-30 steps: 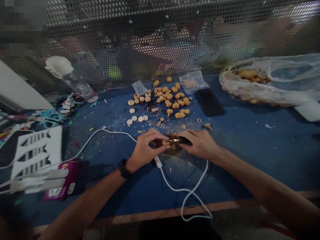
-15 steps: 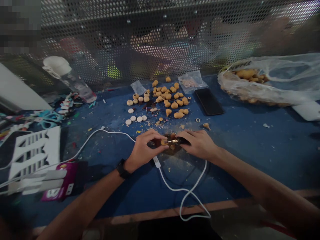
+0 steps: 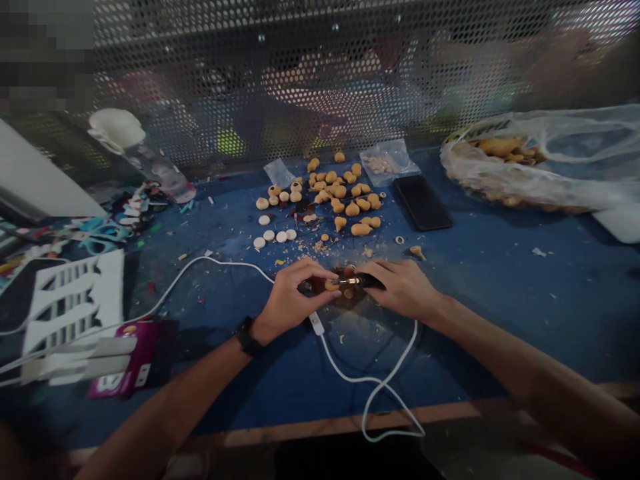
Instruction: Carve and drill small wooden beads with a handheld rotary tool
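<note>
Between the thumb and fingers of my left hand point(image 3: 295, 293) is a small tan gourd piece point(image 3: 331, 285), partly covered by the fingertips. My right hand point(image 3: 403, 288) grips a black pen-shaped rotary tool point(image 3: 373, 281). Its metal tip point(image 3: 350, 281) points left and meets the gourd piece, or nearly so; exact contact is too small to tell. Just beyond and under the tip, a brown gourd piece point(image 3: 350, 271) lies on a dark dusty patch. A white cable point(image 3: 345, 378) with an inline switch point(image 3: 317, 324) loops on the blue table below the hands.
Several small gourds point(image 3: 339, 192) and white discs point(image 3: 281, 237) lie beyond my hands amid shavings. A phone point(image 3: 423, 203) and a large plastic bag of gourds point(image 3: 493, 190) are to the right. Leftward are a bottle point(image 3: 157, 170), blue scissors point(image 3: 103, 233) and a purple box point(image 3: 133, 373).
The whole view has shifted slightly, so things appear a little further right. Both hands keep the same grip, with the tool tip still at the gourd piece.
</note>
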`<action>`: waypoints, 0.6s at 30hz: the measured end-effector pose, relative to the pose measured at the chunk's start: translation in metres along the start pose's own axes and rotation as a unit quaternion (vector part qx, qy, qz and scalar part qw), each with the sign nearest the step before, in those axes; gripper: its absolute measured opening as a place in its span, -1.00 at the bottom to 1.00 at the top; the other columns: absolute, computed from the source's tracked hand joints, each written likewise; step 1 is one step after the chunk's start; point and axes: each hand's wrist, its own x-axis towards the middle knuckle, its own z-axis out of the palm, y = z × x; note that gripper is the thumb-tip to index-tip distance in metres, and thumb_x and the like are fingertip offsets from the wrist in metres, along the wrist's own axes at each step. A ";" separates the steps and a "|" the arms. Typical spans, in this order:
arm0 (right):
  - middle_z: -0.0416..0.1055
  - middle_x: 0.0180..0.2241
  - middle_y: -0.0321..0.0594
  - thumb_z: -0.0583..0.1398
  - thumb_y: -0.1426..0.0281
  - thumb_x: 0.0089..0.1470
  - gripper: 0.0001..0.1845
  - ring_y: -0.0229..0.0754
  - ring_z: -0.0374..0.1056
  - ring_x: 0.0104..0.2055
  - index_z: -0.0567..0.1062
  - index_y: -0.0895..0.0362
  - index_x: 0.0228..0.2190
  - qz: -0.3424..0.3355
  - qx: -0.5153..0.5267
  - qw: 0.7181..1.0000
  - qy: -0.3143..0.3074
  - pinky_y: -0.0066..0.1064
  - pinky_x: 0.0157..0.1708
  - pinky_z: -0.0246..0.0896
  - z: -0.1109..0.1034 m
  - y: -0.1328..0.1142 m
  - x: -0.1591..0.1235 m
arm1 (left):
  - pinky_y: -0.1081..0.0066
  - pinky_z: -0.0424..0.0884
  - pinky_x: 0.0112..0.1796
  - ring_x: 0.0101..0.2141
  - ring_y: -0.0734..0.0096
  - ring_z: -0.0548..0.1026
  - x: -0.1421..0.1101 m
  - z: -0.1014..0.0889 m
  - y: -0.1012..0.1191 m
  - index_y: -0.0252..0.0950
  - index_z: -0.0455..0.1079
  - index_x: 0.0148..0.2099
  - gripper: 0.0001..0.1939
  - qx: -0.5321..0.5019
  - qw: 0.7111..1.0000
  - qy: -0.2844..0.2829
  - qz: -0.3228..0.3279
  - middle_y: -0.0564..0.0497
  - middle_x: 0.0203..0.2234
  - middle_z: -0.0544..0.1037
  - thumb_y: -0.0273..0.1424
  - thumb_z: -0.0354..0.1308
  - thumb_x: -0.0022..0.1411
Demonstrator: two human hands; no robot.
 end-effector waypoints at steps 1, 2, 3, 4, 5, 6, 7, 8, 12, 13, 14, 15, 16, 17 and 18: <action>0.70 -0.22 -0.21 0.24 0.49 0.20 -0.79 -0.09 0.59 -0.32 0.51 0.07 -0.12 -0.001 0.000 1.000 0.001 -0.36 -0.39 0.23 0.000 0.000 0.000 | 0.45 0.53 -0.36 -0.37 0.43 0.58 0.000 0.000 0.000 -0.24 0.62 -0.13 -0.81 -0.003 1.000 0.000 -0.001 -0.02 -0.32 0.63 -0.31 0.47 0.24; 0.70 -0.22 -0.21 0.24 0.49 0.19 -0.79 -0.09 0.60 -0.32 0.51 0.07 -0.12 -0.001 -0.001 1.000 0.001 -0.36 -0.39 0.22 0.001 0.000 0.000 | 0.45 0.53 -0.36 -0.37 0.43 0.58 0.000 0.000 0.000 -0.24 0.62 -0.13 -0.81 -0.005 1.000 -0.001 -0.002 -0.02 -0.32 0.63 -0.31 0.47 0.24; 0.69 -0.23 -0.21 0.24 0.49 0.19 -0.80 -0.09 0.60 -0.32 0.51 0.07 -0.13 -0.002 -0.002 1.000 0.002 -0.36 -0.39 0.22 0.001 0.000 0.000 | 0.45 0.54 -0.36 -0.37 0.43 0.58 0.000 0.000 0.000 -0.24 0.62 -0.13 -0.81 -0.006 1.000 -0.002 -0.002 -0.02 -0.32 0.63 -0.32 0.47 0.24; 0.69 -0.24 -0.22 0.24 0.49 0.19 -0.80 -0.09 0.60 -0.33 0.51 0.07 -0.13 -0.002 -0.002 1.000 0.003 -0.36 -0.40 0.21 0.002 0.000 0.000 | 0.45 0.54 -0.36 -0.37 0.44 0.58 0.000 0.000 0.000 -0.25 0.62 -0.13 -0.81 -0.007 1.000 -0.003 0.000 -0.03 -0.32 0.63 -0.32 0.47 0.24; 0.69 -0.24 -0.22 0.24 0.49 0.19 -0.80 -0.09 0.60 -0.33 0.51 0.07 -0.13 -0.002 -0.003 1.000 0.005 -0.36 -0.40 0.21 0.002 0.001 0.000 | 0.46 0.54 -0.36 -0.37 0.44 0.58 0.000 0.000 0.000 -0.25 0.62 -0.13 -0.81 -0.008 1.000 -0.003 0.001 -0.03 -0.31 0.63 -0.33 0.47 0.24; 0.69 -0.25 -0.22 0.24 0.49 0.19 -0.80 -0.09 0.60 -0.33 0.51 0.07 -0.13 -0.002 -0.003 1.000 0.006 -0.36 -0.41 0.20 0.002 0.001 0.000 | 0.46 0.54 -0.35 -0.37 0.45 0.58 0.000 0.000 0.000 -0.26 0.62 -0.13 -0.81 -0.008 1.000 -0.001 0.003 -0.03 -0.31 0.63 -0.33 0.47 0.24; 0.69 -0.25 -0.22 0.24 0.49 0.19 -0.80 -0.09 0.60 -0.33 0.51 0.08 -0.13 -0.002 -0.004 1.000 0.007 -0.36 -0.42 0.19 0.002 0.000 0.000 | 0.46 0.54 -0.35 -0.37 0.44 0.58 0.000 0.000 0.000 -0.26 0.62 -0.13 -0.81 -0.007 1.000 -0.001 0.005 -0.03 -0.31 0.64 -0.34 0.47 0.23; 0.69 -0.24 -0.22 0.24 0.49 0.19 -0.80 -0.09 0.60 -0.33 0.51 0.08 -0.13 -0.002 -0.004 1.000 0.007 -0.36 -0.42 0.19 0.002 0.000 0.000 | 0.46 0.54 -0.35 -0.37 0.44 0.59 0.000 0.000 0.000 -0.26 0.62 -0.13 -0.81 -0.006 1.000 0.000 0.007 -0.04 -0.31 0.64 -0.34 0.47 0.23; 0.69 -0.24 -0.22 0.25 0.50 0.18 -0.78 -0.09 0.59 -0.34 0.52 0.08 -0.12 -0.003 -0.004 1.000 0.008 -0.36 -0.41 0.19 0.001 0.000 0.000 | 0.46 0.53 -0.35 -0.36 0.43 0.59 0.000 0.000 0.000 -0.27 0.62 -0.13 -0.81 0.004 1.000 0.002 0.016 -0.04 -0.32 0.64 -0.34 0.47 0.24; 0.69 -0.24 -0.22 0.25 0.50 0.17 -0.78 -0.09 0.59 -0.33 0.53 0.08 -0.12 -0.003 -0.004 1.000 0.008 -0.36 -0.41 0.19 0.000 0.000 0.000 | 0.46 0.53 -0.35 -0.36 0.43 0.59 0.001 0.000 0.000 -0.28 0.62 -0.13 -0.81 0.005 1.000 0.004 0.018 -0.04 -0.32 0.64 -0.35 0.47 0.24; 0.69 -0.25 -0.22 0.26 0.50 0.17 -0.78 -0.09 0.59 -0.33 0.53 0.07 -0.12 -0.003 -0.004 1.000 0.007 -0.36 -0.40 0.19 0.000 0.000 0.001 | 0.46 0.52 -0.34 -0.37 0.43 0.59 0.001 0.000 0.000 -0.28 0.62 -0.13 -0.81 0.005 1.000 0.004 0.019 -0.04 -0.32 0.64 -0.35 0.47 0.24; 0.69 -0.25 -0.22 0.26 0.50 0.17 -0.78 -0.09 0.59 -0.33 0.53 0.07 -0.13 -0.003 -0.004 1.000 0.007 -0.36 -0.40 0.19 0.000 0.000 0.001 | 0.46 0.52 -0.34 -0.37 0.44 0.59 0.001 0.000 0.000 -0.28 0.62 -0.13 -0.82 0.004 1.000 0.005 0.019 -0.03 -0.33 0.64 -0.36 0.47 0.24; 0.69 -0.24 -0.22 0.25 0.50 0.17 -0.78 -0.09 0.59 -0.32 0.53 0.07 -0.13 -0.003 -0.004 1.000 0.006 -0.36 -0.40 0.19 -0.001 0.000 0.001 | 0.46 0.52 -0.34 -0.37 0.44 0.58 0.001 0.000 0.000 -0.28 0.62 -0.13 -0.82 0.003 1.000 0.006 0.019 -0.03 -0.33 0.64 -0.37 0.47 0.23; 0.69 -0.24 -0.22 0.25 0.50 0.18 -0.79 -0.09 0.59 -0.32 0.53 0.07 -0.13 -0.003 -0.005 1.000 0.005 -0.36 -0.40 0.19 -0.001 0.000 0.001 | 0.46 0.52 -0.34 -0.37 0.45 0.58 0.000 0.000 0.000 -0.28 0.62 -0.13 -0.82 0.002 1.000 0.007 0.019 -0.02 -0.33 0.64 -0.37 0.47 0.23; 0.69 -0.24 -0.21 0.25 0.50 0.18 -0.79 -0.09 0.59 -0.33 0.53 0.07 -0.13 -0.002 -0.005 1.000 0.005 -0.36 -0.40 0.20 -0.001 -0.001 0.001 | 0.47 0.52 -0.34 -0.38 0.45 0.58 0.000 0.000 -0.001 -0.28 0.62 -0.13 -0.82 0.000 1.000 0.007 0.019 -0.02 -0.33 0.64 -0.37 0.47 0.23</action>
